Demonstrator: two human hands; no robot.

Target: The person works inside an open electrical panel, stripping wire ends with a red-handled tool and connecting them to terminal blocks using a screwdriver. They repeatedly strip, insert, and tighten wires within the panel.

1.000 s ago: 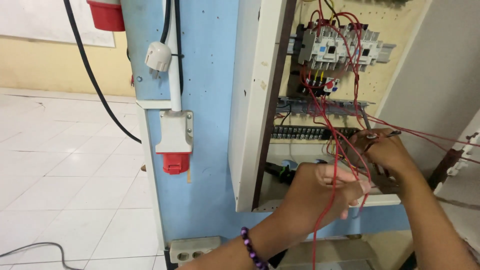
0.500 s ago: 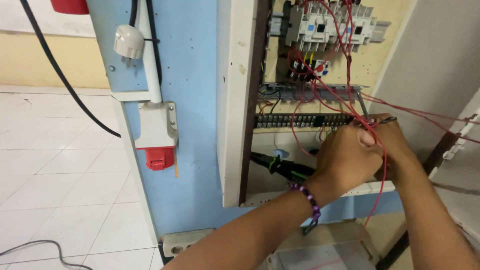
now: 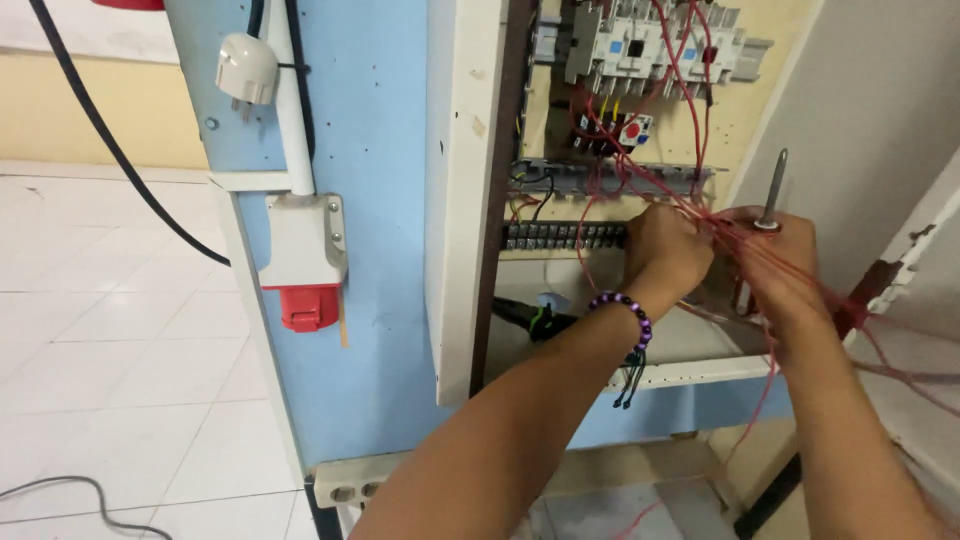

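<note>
Blue panel (image 3: 380,200): left hand (image 3: 665,245) pinching red wires (image 3: 740,240); right hand (image 3: 775,250) gripping screwdriver (image 3: 773,190).

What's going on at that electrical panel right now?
A person is working inside an open electrical cabinet mounted on a blue board. The left hand is at the terminal strip, pinching a bundle of red wires. The right hand grips a screwdriver with its shaft pointing up, red wires draped across it. Contactors sit higher in the cabinet, and a red and white industrial socket hangs on the board's outside.
</note>
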